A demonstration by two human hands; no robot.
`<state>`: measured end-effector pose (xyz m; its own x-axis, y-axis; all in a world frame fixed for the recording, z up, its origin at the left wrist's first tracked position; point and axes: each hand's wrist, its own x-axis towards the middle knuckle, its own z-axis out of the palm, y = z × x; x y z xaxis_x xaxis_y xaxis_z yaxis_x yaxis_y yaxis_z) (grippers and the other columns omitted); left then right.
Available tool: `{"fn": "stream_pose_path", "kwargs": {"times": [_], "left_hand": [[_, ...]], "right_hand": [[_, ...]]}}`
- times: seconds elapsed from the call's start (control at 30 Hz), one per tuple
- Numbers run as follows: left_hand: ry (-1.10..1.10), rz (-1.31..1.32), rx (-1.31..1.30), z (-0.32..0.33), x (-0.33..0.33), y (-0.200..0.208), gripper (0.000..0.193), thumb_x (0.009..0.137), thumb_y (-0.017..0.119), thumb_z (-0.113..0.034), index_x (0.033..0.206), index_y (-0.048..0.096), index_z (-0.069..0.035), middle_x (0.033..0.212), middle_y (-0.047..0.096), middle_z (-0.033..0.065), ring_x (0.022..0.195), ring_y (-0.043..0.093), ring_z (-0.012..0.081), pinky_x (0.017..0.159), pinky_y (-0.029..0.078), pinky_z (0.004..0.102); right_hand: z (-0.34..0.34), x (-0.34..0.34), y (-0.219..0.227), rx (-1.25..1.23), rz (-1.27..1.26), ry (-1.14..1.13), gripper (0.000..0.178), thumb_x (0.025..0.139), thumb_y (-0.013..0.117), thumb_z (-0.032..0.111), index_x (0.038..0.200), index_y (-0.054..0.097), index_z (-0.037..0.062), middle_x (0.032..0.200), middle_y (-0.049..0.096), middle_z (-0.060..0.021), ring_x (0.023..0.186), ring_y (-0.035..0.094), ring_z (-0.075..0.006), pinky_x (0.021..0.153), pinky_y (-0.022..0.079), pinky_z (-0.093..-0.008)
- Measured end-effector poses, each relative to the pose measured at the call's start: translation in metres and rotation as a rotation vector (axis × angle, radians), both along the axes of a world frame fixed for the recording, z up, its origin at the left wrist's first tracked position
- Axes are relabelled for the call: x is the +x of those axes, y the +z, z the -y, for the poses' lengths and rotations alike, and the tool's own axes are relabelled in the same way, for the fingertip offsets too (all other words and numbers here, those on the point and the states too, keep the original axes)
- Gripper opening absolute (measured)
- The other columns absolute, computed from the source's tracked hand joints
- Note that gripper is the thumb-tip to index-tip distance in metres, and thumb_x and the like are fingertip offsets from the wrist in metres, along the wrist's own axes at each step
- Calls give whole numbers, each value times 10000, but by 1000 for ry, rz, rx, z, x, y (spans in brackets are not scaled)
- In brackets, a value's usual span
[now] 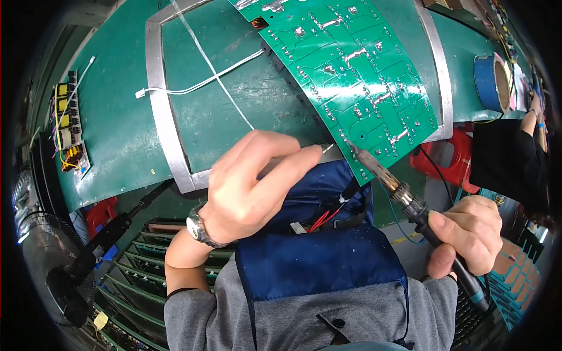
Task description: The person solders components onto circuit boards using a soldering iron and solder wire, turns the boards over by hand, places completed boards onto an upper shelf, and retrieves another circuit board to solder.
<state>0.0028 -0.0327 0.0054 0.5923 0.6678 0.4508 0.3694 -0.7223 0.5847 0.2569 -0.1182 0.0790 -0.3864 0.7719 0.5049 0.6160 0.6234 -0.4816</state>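
Soldering on the underside of a green circuit board (351, 76), which lies solder-side up across a metal frame (167, 117) on the green workbench (117, 134). The right hand (468, 234) is closed around the black handle of a soldering iron (404, 196), whose tip meets a joint near the board's lower edge. The left hand (252, 181), wearing a wristwatch (199, 228), is pinched shut on a thin solder wire (324, 149), whose free end points toward the same joint, just beside the iron's tip. The step in hand appears to be feeding solder into a heated joint. The next move would call for keeping the tip steady on the pad while the wire advances in small amounts, since neighbouring joints sit close together and could bridge. A white cable (199, 85) crosses the bench inside the frame; a smaller board with yellow parts (67, 126) lies at far left, and a roll of blue tape (490, 82) at right.
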Motion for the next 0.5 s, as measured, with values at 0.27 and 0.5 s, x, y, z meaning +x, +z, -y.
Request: {"fn": "stream_pose_path", "kwargs": {"times": [0.27, 0.5], "left_hand": [[-60, 112, -346, 38, 2, -3, 252, 685, 750, 21, 911, 739, -89, 790, 583, 34, 649, 587, 127, 536, 479, 241], [115, 137, -243, 34, 16, -6, 224, 729, 752, 29, 935, 709, -47, 817, 579, 44, 606, 567, 104, 525, 463, 232]], "right_hand": [[17, 4, -2, 37, -42, -57, 262, 872, 577, 193, 839, 661, -53, 565, 563, -34, 410, 509, -110, 348, 332, -202], [18, 2, -4, 35, -24, -14, 242, 857, 577, 173, 833, 676, -47, 560, 552, -29, 413, 501, -105, 344, 333, -203]]}}
